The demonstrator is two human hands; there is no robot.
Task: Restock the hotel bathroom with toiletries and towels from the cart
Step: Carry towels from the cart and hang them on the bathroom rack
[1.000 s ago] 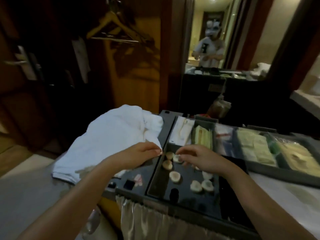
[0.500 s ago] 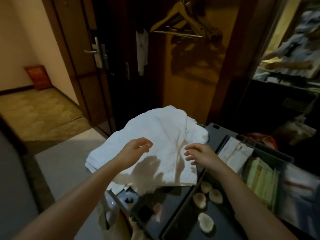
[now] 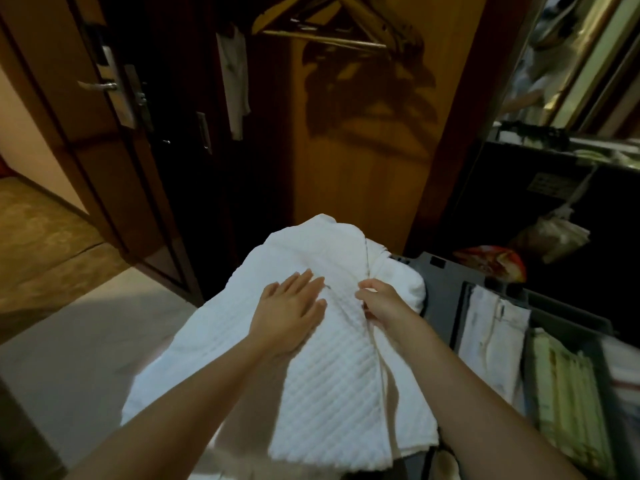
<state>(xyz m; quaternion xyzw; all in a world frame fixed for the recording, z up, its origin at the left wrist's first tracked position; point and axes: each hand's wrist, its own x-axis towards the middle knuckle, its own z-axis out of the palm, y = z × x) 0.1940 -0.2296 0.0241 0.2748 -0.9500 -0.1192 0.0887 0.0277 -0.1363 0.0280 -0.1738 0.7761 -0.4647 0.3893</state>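
Note:
A white quilted towel (image 3: pixel 332 386) lies in a loose heap on the left end of the dark cart top (image 3: pixel 443 282). My left hand (image 3: pixel 289 308) rests flat on the towel, fingers spread. My right hand (image 3: pixel 382 306) pinches a fold of the towel near its middle ridge. The cart's tray on the right holds white packets (image 3: pixel 491 341) and a row of pale green packets (image 3: pixel 568 403). The towel hides the small round soaps.
A wooden wardrobe panel (image 3: pixel 363 161) with hangers (image 3: pixel 322 32) stands straight ahead. An open door with a metal handle (image 3: pixel 100 86) is at the left, carpet beyond it. A red-and-white item (image 3: pixel 495 259) and a bagged bundle (image 3: pixel 550 237) sit behind the cart.
My view swung left from the soap tray to the towel. Both hands left the soaps and came down on the towel; the left now lies flat and the right grips a fold.

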